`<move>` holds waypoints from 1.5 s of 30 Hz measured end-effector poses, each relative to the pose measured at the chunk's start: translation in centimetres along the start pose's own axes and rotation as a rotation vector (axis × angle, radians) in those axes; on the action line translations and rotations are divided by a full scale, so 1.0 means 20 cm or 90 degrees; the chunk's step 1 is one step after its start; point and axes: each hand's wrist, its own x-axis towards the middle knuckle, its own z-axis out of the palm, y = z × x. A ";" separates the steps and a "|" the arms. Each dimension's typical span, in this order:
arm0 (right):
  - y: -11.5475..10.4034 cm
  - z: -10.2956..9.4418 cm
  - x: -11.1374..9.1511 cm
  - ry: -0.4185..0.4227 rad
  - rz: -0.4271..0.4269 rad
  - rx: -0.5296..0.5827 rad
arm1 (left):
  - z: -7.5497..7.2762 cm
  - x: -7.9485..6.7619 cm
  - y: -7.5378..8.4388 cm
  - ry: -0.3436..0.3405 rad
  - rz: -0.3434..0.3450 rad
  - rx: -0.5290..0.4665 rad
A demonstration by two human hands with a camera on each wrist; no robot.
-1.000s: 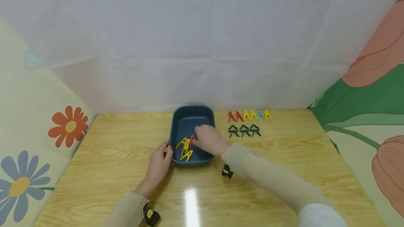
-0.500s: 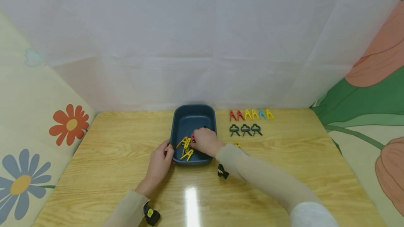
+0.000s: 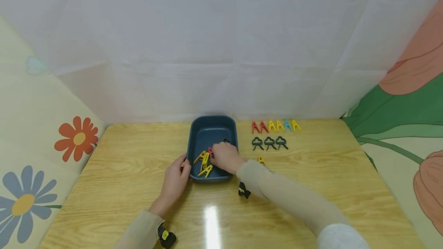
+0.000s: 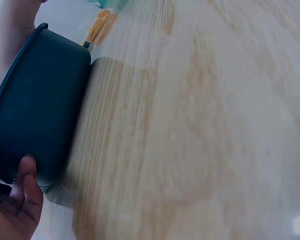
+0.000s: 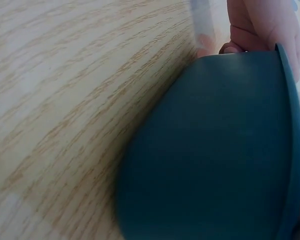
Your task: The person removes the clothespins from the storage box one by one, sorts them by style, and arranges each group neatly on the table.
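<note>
A dark blue plastic bin (image 3: 212, 122) stands on the wooden table. At its front left corner my left hand (image 3: 175, 178) grips the wall, thumb at the rim; the left wrist view shows fingertips (image 4: 27, 167) against the outside. My right hand (image 3: 226, 156) reaches into the bin with curled fingers and pinches a pink clothespin (image 3: 210, 151); its fingertips are mostly hidden. Beside it lie several yellow clothespins (image 3: 205, 158). A dark clip (image 3: 226, 140) shows behind the right hand. In the right wrist view, the bin's outer wall (image 5: 210, 150) covers the right hand's work.
Right of the bin, red, yellow and blue clothespins (image 3: 275, 126) form a row at the table's back. Three dark clips (image 3: 269, 143) line up in front of them. Another yellow clothespin (image 3: 261, 160) lies nearer, partly behind the right sleeve. A white sheet (image 3: 166, 49) hangs behind.
My right hand has shifted slightly left and toward me inside the bin, and the pink clothespin has turned at its fingertips. The dark clip and the nearer yellow clothespin have come into view. The left hand stays.
</note>
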 end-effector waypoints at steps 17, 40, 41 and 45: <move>0.06 -0.20 -0.09 0.056 -0.033 0.040 | 0.00 0.00 0.00 -0.008 -0.011 -0.001; 0.59 -0.43 -0.24 0.100 0.067 0.183 | 0.00 0.00 -0.01 -0.004 0.002 0.030; 0.62 -0.42 -0.24 0.101 0.069 0.190 | 0.00 0.00 -0.01 -0.004 0.002 0.029; 0.75 -0.42 -0.27 0.105 0.090 0.190 | 0.00 0.00 0.00 -0.008 0.000 0.023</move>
